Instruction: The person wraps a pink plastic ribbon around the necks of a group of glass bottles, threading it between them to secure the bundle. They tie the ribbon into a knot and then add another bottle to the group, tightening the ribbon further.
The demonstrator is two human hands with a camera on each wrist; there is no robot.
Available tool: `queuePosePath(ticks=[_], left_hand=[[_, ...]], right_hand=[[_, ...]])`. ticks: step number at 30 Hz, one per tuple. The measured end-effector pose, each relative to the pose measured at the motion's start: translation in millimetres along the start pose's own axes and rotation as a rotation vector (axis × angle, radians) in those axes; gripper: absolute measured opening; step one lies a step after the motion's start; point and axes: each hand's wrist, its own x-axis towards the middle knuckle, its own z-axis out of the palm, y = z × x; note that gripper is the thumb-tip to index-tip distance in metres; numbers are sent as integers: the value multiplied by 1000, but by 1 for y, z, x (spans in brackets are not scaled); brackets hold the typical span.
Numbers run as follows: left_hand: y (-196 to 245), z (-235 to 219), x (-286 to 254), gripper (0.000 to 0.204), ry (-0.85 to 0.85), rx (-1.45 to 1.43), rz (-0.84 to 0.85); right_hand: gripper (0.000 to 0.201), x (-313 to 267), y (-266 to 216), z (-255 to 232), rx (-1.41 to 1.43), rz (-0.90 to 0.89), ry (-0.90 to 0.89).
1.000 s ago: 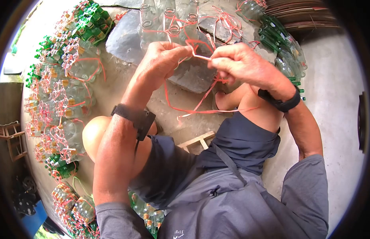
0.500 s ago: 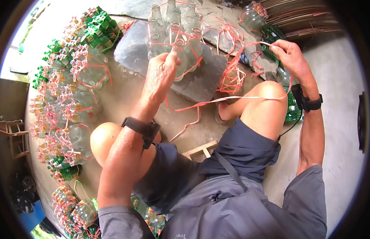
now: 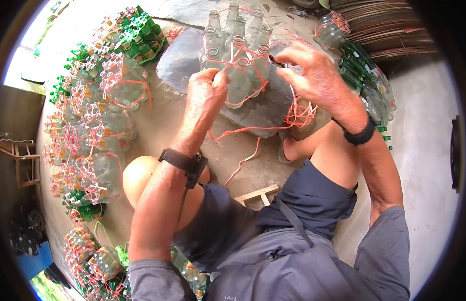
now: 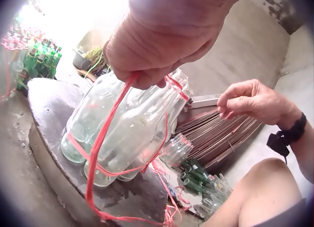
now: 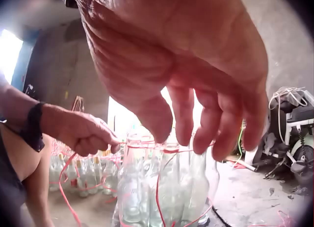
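Observation:
A bundle of clear glass bottles [image 3: 238, 80] stands upright on a grey stone slab [image 3: 180, 62], with red plastic string [image 4: 100, 148] round the necks and lower bodies. At the bundle's near left side, my left hand [image 3: 208, 93] pinches the string between thumb and curled forefinger. A loose tail hangs from it in the left wrist view. My right hand [image 3: 315, 75] is over the bundle's right side, fingers apart and loosely bent. In the right wrist view, its fingertips [image 5: 203, 143] overlap the string across the necks, and nothing shows gripped between them.
Tangled red string [image 3: 300, 113] lies right of the slab. Rows of tied bottles [image 3: 87, 130] line the left side. Green bottles [image 3: 360, 65] lie at the right, beside another tied bundle [image 3: 333, 27] and stacked thin strips [image 3: 381, 27]. A wooden stool [image 3: 260, 193] shows between the legs.
My hands were together at the string, then the right drew a strand far out to the right. Now it is back by the bottles without that strand. The left still pinches the string.

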Motion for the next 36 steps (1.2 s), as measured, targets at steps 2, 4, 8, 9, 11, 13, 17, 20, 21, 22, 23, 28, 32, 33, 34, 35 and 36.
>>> queuePosePath(ticks=[2, 4, 8, 9, 11, 13, 17, 20, 21, 22, 23, 28, 32, 33, 34, 35, 36], left_hand=[[1, -3, 1, 28, -3, 18, -6], [1, -5, 4, 28, -2, 42, -18], [-2, -12, 13, 26, 16, 106, 13], [-1, -13, 14, 26, 25, 131, 38], [-3, -15, 18, 25, 37, 158, 58], [-8, -16, 24, 24, 76, 267, 157], [-6, -20, 27, 22, 79, 248, 170], [-7, -22, 29, 20, 107, 343, 259], [-7, -22, 30, 19, 125, 393, 303], [-7, -22, 31, 18, 143, 443, 348], [-5, -22, 30, 18, 144, 445, 350], [9, -25, 24, 14, 143, 649, 432], [12, -32, 34, 11, 120, 710, 549], [13, -32, 35, 13, 116, 722, 622], [15, -33, 37, 18, 114, 734, 697], [16, -34, 38, 18, 112, 736, 700], [18, -35, 39, 17, 92, 745, 728]], right_hand=[[25, 15, -13, 17, 65, -84, 95], [28, 28, -21, 32, 53, -125, 124], [34, 45, -31, 52, 15, -142, 122], [32, 47, -30, 57, -7, -141, 113], [31, 48, -28, 65, -3, -128, 120], [27, 48, -24, 69, 8, -109, 115], [24, 49, -25, 74, -14, -112, 166], [21, 51, -27, 73, -12, -86, 157], [21, 51, -28, 72, -11, -86, 148], [20, 51, -28, 71, -10, -87, 138], [20, 51, -28, 72, -9, -87, 140], [20, 50, -24, 75, 25, -95, 151], [19, 51, -25, 77, 53, -81, 154], [19, 51, -25, 78, 59, -77, 151], [19, 52, -25, 78, 66, -75, 149], [19, 53, -25, 78, 66, -73, 154], [18, 52, -26, 78, 64, -73, 150]])
